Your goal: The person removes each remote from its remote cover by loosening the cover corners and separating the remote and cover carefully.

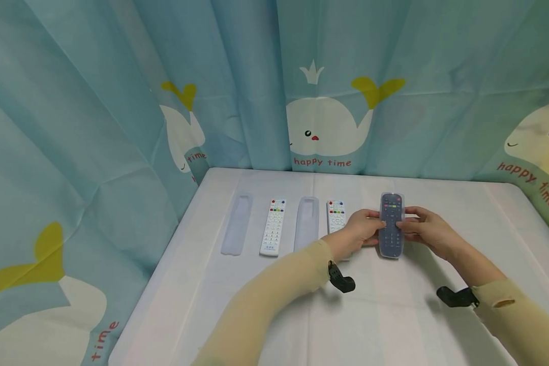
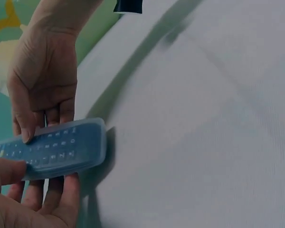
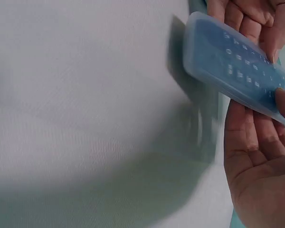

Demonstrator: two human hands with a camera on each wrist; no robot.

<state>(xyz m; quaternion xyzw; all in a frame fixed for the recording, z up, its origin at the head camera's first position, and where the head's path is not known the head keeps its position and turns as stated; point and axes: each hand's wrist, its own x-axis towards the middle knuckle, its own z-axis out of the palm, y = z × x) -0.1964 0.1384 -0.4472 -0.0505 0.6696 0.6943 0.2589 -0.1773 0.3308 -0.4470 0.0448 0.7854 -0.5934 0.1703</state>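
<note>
A dark remote control (image 1: 391, 229) in a translucent sleeve is held between both hands, lifted off the table. My left hand (image 1: 359, 233) grips its left edge, thumb on the face and fingers underneath. On the opposite edge my right hand (image 1: 427, 231) pinches it in the same way. Both wrist views show the cased remote (image 2: 61, 147) tilted, its keypad showing through the cover. Partly behind my left wrist lies a white remote (image 1: 336, 213). Left of that are an empty translucent sleeve (image 1: 307, 223), another white remote (image 1: 272, 229) and a second sleeve (image 1: 238, 223).
All this stands over a white-covered table (image 1: 370, 315). A blue curtain (image 1: 247, 101) printed with whales hangs along its back and left edges. Small black devices (image 1: 340, 278) are strapped at both wrists.
</note>
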